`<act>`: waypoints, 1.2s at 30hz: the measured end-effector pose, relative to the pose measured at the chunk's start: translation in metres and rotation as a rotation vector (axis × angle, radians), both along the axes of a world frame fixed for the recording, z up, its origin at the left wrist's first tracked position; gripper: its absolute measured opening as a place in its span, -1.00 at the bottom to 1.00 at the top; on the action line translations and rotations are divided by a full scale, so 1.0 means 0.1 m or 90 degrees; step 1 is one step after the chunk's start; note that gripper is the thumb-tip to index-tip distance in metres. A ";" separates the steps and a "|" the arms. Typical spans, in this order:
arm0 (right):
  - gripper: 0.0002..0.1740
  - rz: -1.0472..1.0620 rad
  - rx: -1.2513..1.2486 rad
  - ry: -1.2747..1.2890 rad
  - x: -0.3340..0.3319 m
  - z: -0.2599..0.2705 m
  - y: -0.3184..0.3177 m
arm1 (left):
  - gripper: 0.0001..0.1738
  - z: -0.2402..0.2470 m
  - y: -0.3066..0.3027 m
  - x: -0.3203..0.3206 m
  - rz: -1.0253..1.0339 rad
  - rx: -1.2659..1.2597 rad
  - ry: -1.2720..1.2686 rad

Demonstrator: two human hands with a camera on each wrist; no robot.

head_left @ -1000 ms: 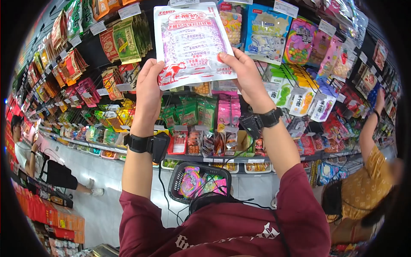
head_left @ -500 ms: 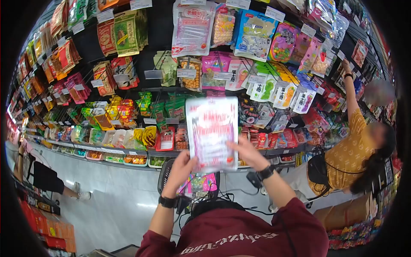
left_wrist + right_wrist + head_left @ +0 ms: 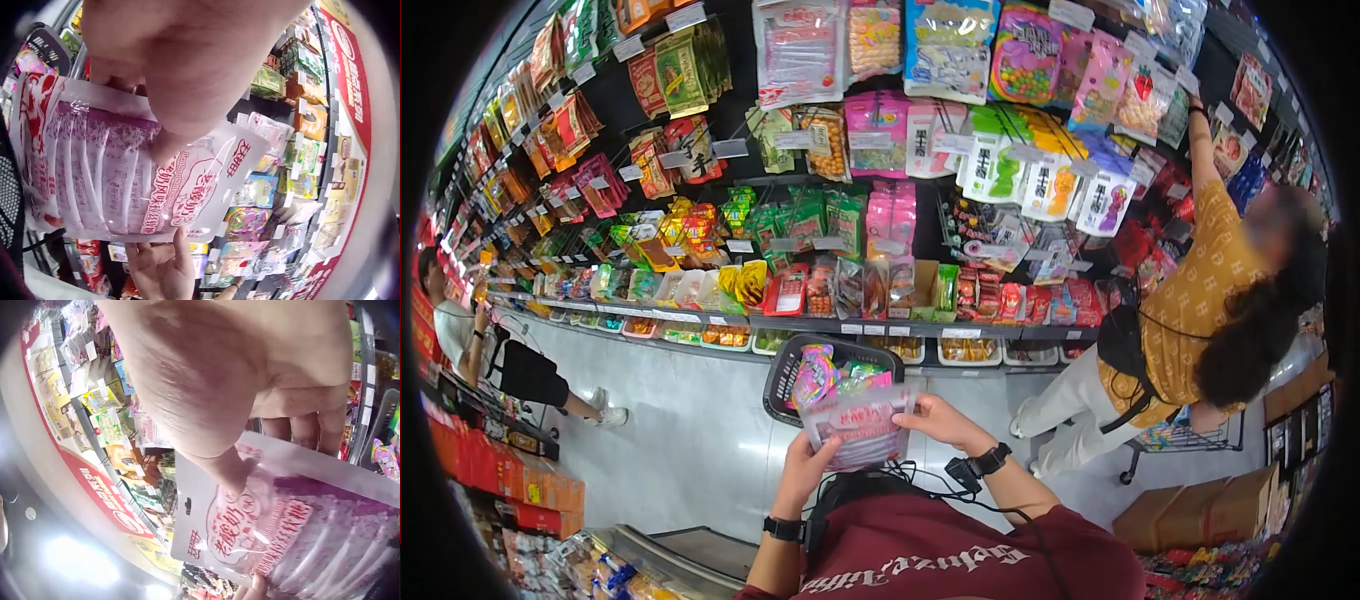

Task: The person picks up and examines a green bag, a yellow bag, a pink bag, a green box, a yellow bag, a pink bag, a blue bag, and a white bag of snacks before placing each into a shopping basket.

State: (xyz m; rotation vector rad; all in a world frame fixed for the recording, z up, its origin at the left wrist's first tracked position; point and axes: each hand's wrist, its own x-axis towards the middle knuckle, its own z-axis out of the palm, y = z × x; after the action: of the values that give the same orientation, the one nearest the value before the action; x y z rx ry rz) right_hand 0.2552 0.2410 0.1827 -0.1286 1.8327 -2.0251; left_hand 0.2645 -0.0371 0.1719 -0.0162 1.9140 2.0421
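Low in front of the body, both hands hold a flat candy bag (image 3: pixel 865 425) with white edges, red lettering and a clear window over purple strips. My left hand (image 3: pixel 805 470) grips its left edge, thumb on the printed face. At the opposite edge my right hand (image 3: pixel 943 424) pinches the bag between thumb and fingers. In the left wrist view the bag (image 3: pixel 106 169) stretches from the near hand to the other hand (image 3: pixel 164 269) below. The right wrist view shows the thumb pressing on the bag (image 3: pixel 337 525) close to its lettering. In the head view the bag overlaps a basket's near side.
The dark basket (image 3: pixel 778 385) holds colourful candy packs (image 3: pixel 815 375). Ahead, shelves (image 3: pixel 800 323) carry several rows of hanging snack bags. A person in a yellow shirt (image 3: pixel 1190 290) reaches to the shelf on the right, beside a cart (image 3: pixel 1190 435). Another person (image 3: pixel 460 330) stands far left.
Both hands have brought the candy bag down from shelf height toward the body, and it now lies tilted flatter. The view has shifted, showing more of the person in yellow.
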 end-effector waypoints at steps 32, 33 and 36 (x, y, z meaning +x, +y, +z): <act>-0.85 -0.205 0.193 0.083 -0.36 -0.10 -0.44 | -0.81 0.04 -0.26 -0.93 -0.186 -0.295 0.442; -0.85 -0.199 0.221 0.125 -0.51 -0.07 -0.53 | -0.82 0.03 -0.39 -1.06 -0.215 -0.325 0.432; -0.83 -0.121 0.364 0.188 -1.06 -0.12 -0.78 | -0.77 -0.15 -0.72 -1.50 -0.191 -0.309 0.404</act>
State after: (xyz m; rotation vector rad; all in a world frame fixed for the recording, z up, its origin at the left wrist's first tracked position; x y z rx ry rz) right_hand 0.1493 0.1632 0.1708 -0.0941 2.6225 -1.5708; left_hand 0.1148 -0.1091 0.1566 0.8334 2.5436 1.4385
